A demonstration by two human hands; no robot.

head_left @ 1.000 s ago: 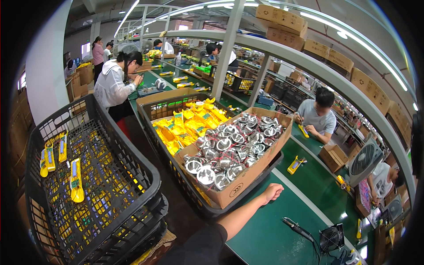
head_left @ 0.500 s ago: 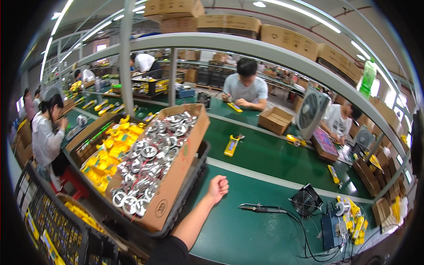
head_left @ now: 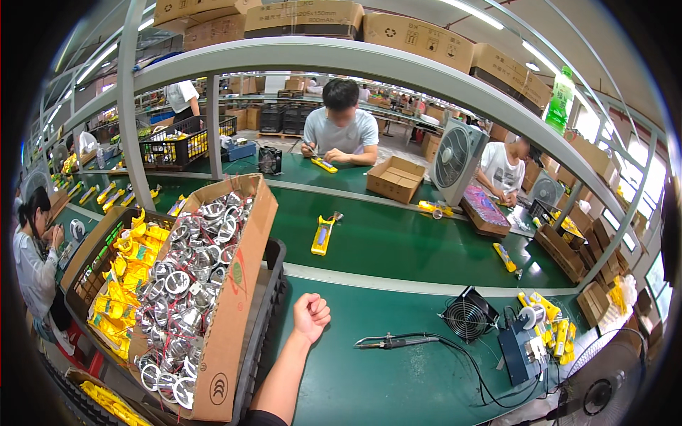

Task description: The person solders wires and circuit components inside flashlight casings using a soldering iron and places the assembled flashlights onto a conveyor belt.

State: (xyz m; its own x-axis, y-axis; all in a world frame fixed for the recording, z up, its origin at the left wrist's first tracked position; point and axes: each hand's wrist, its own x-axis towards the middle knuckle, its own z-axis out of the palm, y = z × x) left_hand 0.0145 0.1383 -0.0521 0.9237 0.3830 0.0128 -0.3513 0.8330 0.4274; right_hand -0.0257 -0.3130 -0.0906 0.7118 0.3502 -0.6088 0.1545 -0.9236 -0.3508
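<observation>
My left hand (head_left: 311, 317) is curled into a fist over the near green worktop (head_left: 320, 383), and nothing shows in it. It is just right of a black crate (head_left: 273, 259) that bears a long cardboard box (head_left: 238, 284). Silvery round parts with thin red wires (head_left: 188, 263) fill this box. A soldering iron (head_left: 387, 342) lies right of my fist, apart from it, its black cable running to a dark blue unit (head_left: 517, 358). My right hand is out of view.
Yellow plastic housings (head_left: 124, 284) sit left of the silvery parts. Past a pale rail, a yellow device (head_left: 322, 236) lies on the green belt. A small black fan (head_left: 469, 314) and a solder spool (head_left: 533, 314) stand at right. Two co-workers sit opposite; another works at far left.
The view has swung to the right, so boxes, belt and tools appear further left. My left fist stays closed, now lower and further left in the picture.
</observation>
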